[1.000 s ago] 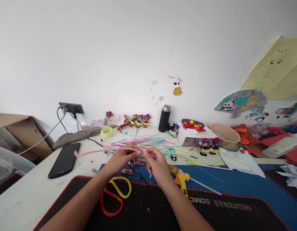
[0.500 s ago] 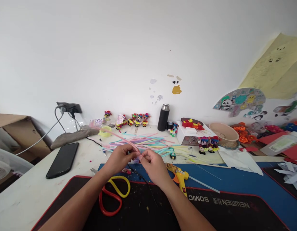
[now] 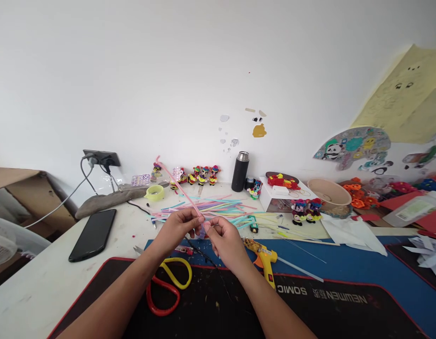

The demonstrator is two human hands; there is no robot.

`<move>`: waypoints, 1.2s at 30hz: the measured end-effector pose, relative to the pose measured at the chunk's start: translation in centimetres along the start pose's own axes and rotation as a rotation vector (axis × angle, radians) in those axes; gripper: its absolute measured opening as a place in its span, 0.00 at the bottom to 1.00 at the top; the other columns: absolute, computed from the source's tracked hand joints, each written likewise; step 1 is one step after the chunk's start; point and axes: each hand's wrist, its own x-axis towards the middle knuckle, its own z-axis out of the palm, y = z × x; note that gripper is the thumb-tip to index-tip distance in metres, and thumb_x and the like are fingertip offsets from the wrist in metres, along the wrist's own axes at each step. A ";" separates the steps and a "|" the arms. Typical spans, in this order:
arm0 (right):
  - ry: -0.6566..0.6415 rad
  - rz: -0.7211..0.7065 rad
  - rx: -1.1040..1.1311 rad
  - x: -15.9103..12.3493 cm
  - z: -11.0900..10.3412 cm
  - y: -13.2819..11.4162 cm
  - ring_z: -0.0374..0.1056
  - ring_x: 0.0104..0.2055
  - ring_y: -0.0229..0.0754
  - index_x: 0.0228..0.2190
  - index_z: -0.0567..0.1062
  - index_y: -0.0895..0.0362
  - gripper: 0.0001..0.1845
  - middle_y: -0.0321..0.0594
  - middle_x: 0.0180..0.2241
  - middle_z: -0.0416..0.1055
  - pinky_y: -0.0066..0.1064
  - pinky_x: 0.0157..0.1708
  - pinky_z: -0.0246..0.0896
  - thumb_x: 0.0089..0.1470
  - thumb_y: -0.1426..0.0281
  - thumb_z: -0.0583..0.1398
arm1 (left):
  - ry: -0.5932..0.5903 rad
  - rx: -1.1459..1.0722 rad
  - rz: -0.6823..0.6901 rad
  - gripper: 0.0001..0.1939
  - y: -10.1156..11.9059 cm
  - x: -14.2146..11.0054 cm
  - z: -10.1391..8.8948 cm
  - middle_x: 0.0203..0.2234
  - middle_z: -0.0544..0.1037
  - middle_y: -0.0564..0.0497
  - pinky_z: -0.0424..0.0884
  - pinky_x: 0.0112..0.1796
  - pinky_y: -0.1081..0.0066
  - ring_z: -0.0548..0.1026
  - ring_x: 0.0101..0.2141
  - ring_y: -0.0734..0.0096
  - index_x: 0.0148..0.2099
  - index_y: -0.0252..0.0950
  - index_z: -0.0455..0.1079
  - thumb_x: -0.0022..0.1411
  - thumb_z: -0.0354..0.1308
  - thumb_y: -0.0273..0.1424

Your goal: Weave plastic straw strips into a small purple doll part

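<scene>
A long pink pipe cleaner (image 3: 180,188) rises up and to the left from my fingers, its far tip bent. My left hand (image 3: 181,226) is closed in a pinch around its lower part. Right beside it, my right hand (image 3: 224,238) pinches at the lower end of the same pipe cleaner, thumb against forefinger; that end is mostly hidden by the fingers. Behind both hands lies a loose pile of pastel pipe cleaners (image 3: 218,206). Scissors (image 3: 163,299) with red and yellow handles rest under my left forearm. A yellow glue gun (image 3: 268,263) lies to the right of my right hand.
A black phone (image 3: 92,235) lies at left, near a roll of tape (image 3: 154,192). Small figures (image 3: 203,175) and a black flask (image 3: 241,173) stand along the wall. A white box (image 3: 283,200), a round bowl (image 3: 329,192) and white tissue (image 3: 357,233) are at right.
The pink pipe cleaner's free length has swung from lying leftward, nearly level, to pointing steeply up and left. Both hands stay close together, their fingers shifting slightly.
</scene>
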 end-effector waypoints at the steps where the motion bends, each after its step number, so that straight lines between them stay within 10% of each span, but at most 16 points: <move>1: -0.001 0.003 0.020 0.0 0.0 -0.1 0.51 0.13 0.33 0.32 0.70 0.53 0.19 0.23 0.14 0.57 0.25 0.14 0.44 0.58 0.51 0.64 | 0.008 -0.007 0.004 0.23 0.1 0.0 0.1 0.20 0.74 0.54 0.68 0.26 0.73 0.69 0.22 0.73 0.30 0.35 0.73 0.54 0.71 0.50; 20: 0.077 0.021 0.212 0.0 -0.1 -0.7 0.50 0.12 0.31 0.32 0.70 0.54 0.22 0.22 0.14 0.57 0.24 0.13 0.43 0.54 0.50 0.66 | -0.062 0.024 -0.008 0.19 -0.2 -0.3 0.3 0.22 0.75 0.54 0.69 0.26 0.72 0.73 0.25 0.69 0.36 0.35 0.76 0.55 0.71 0.46; 36: 0.001 -0.051 -0.137 0.0 -0.6 -0.3 0.50 0.17 0.35 0.28 0.71 0.53 0.12 0.26 0.16 0.57 0.27 0.18 0.41 0.58 0.60 0.63 | -0.016 0.118 0.003 0.17 -0.9 0.3 -0.4 0.20 0.75 0.54 0.66 0.26 0.72 0.70 0.22 0.71 0.30 0.35 0.76 0.53 0.71 0.44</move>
